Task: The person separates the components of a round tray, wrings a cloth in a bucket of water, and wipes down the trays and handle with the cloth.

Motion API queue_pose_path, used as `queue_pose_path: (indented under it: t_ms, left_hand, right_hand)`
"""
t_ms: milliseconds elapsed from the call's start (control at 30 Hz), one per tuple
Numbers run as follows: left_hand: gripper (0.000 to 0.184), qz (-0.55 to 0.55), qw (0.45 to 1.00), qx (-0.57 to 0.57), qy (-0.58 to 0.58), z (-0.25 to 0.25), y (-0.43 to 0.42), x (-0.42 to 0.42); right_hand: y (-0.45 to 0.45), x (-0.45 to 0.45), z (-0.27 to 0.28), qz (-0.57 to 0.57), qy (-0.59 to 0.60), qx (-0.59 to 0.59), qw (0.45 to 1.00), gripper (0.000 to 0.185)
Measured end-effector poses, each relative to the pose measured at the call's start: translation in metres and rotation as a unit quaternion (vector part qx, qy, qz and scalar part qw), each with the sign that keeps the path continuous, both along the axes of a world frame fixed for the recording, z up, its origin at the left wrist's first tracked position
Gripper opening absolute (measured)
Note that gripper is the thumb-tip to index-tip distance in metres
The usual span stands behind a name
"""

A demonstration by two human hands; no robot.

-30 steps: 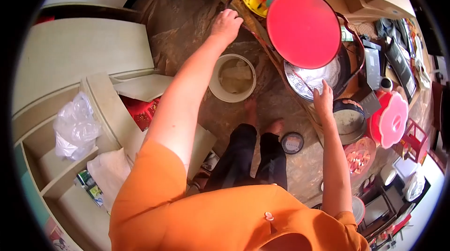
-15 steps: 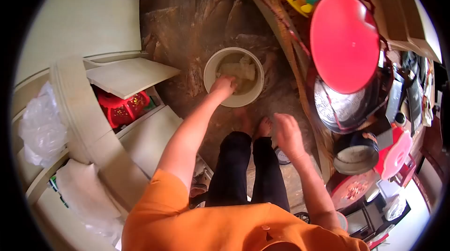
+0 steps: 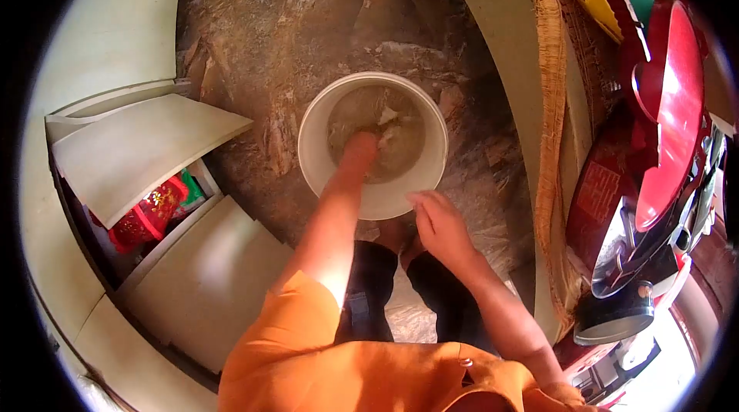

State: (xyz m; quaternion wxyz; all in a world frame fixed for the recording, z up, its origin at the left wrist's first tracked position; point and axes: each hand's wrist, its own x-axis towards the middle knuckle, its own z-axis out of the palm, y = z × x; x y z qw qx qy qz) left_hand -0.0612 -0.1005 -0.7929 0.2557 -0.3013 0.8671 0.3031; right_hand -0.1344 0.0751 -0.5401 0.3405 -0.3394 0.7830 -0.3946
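Observation:
A white bucket (image 3: 312, 131) of murky water (image 3: 350, 108) stands on the floor in front of me. My left hand (image 3: 363, 149) reaches down into it, and the fingers are hidden under the water. Beside that hand, a pale, soft-looking cloth-like thing (image 3: 389, 115) shows partly at the surface; whether the hand grips it is hidden. My right hand (image 3: 439, 223) hovers near the bucket's front right rim, fingers loosely extended and holding nothing.
On the left, a cabinet's tilted pale panel (image 3: 154, 142) hangs over a compartment with a red patterned thing (image 3: 150, 216). A counter edge (image 3: 550, 104) curves along the right, with a red pan-like lid (image 3: 670, 119) and a dark pot (image 3: 616, 316). The floor (image 3: 254, 50) is brown and stone-patterned.
My view has moved closer over the bucket. My left hand has gone deeper into the water, and the pale cloth-like thing has mostly sunk. My right hand has come toward the rim.

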Motion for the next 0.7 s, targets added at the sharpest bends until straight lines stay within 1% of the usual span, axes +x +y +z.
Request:
queue_pose_path:
  t_ms: [33,67,100,133,167,200,233,267,300,333,367,400,467,500,533,600,633,667,700]
  left_hand:
    - [0.025,0.022,0.999,0.043,-0.012,0.016,-0.006,0.002]
    - [0.024,0.021,0.998,0.06,0.004,0.035,-0.008,0.002]
    - [0.024,0.019,0.997,0.076,0.02,0.072,-0.01,-0.004]
    - [0.025,0.015,0.995,0.092,0.036,0.108,-0.011,-0.008]
    - [0.025,0.04,0.991,0.101,0.077,0.135,-0.008,-0.006]
    - [0.024,0.067,0.985,0.111,0.117,0.16,-0.004,-0.001]
    - [0.024,0.094,0.976,0.119,0.158,0.182,-0.001,0.003]
    - [0.024,0.129,0.967,0.142,0.171,0.201,0.001,0.007]
    - [0.024,0.164,0.955,0.165,0.182,0.218,0.003,0.012]
    - [0.025,0.2,0.942,0.188,0.194,0.234,0.007,0.017]
    - [0.029,0.272,0.894,0.277,0.223,0.248,0.013,0.021]
    - [0.031,0.314,0.852,0.346,0.234,0.254,0.016,0.025]
    - [0.037,0.393,0.747,0.474,0.253,0.263,0.016,0.033]
    - [0.037,0.413,0.74,0.48,0.227,0.264,0.013,0.035]
    - [0.038,0.437,0.732,0.47,0.23,0.26,0.01,0.037]
    - [0.039,0.481,0.713,0.451,0.237,0.228,0.005,0.042]
    - [0.053,0.519,0.686,0.461,0.218,0.215,0.001,0.042]
    - [0.058,0.535,0.682,0.46,0.191,0.203,-0.002,0.044]
    - [0.062,0.551,0.678,0.459,0.164,0.21,-0.007,0.038]
  right_hand:
    - [-0.009,0.001,-0.002,-0.018,-0.035,-0.001,0.999,0.024]
    - [-0.02,0.0,-0.005,-0.036,-0.07,-0.003,0.997,0.026]
    - [-0.032,0.0,-0.01,-0.056,-0.103,-0.008,0.993,0.028]
    - [-0.041,0.005,-0.023,-0.106,-0.136,0.005,0.985,0.034]
    - [-0.048,0.013,-0.042,-0.156,-0.17,0.019,0.973,0.041]
    - [-0.056,0.016,-0.069,-0.22,-0.241,0.056,0.944,0.049]
    - [-0.064,0.011,-0.078,-0.272,-0.33,0.077,0.901,0.054]
    - [-0.073,0.006,-0.087,-0.332,-0.407,0.098,0.845,0.059]
    - [-0.079,0.001,-0.084,-0.378,-0.499,0.105,0.772,0.061]
    - [-0.08,0.0,-0.095,-0.388,-0.595,0.047,0.702,0.058]
    - [-0.08,-0.002,-0.107,-0.393,-0.681,0.004,0.617,0.056]
    - [-0.082,-0.006,-0.101,-0.375,-0.686,0.018,0.623,0.052]
    - [-0.092,-0.016,-0.079,-0.336,-0.696,0.045,0.633,0.047]
    - [-0.091,-0.015,-0.081,-0.31,-0.694,0.03,0.649,0.034]
    - [-0.09,-0.012,-0.082,-0.32,-0.657,0.028,0.682,0.032]
    - [-0.089,-0.011,-0.081,-0.338,-0.574,0.025,0.745,0.029]
    - [-0.089,-0.011,-0.08,-0.347,-0.537,0.03,0.768,0.028]
    - [-0.09,-0.01,-0.079,-0.356,-0.498,0.035,0.79,0.028]
    - [-0.092,-0.009,-0.078,-0.364,-0.459,0.039,0.809,0.028]
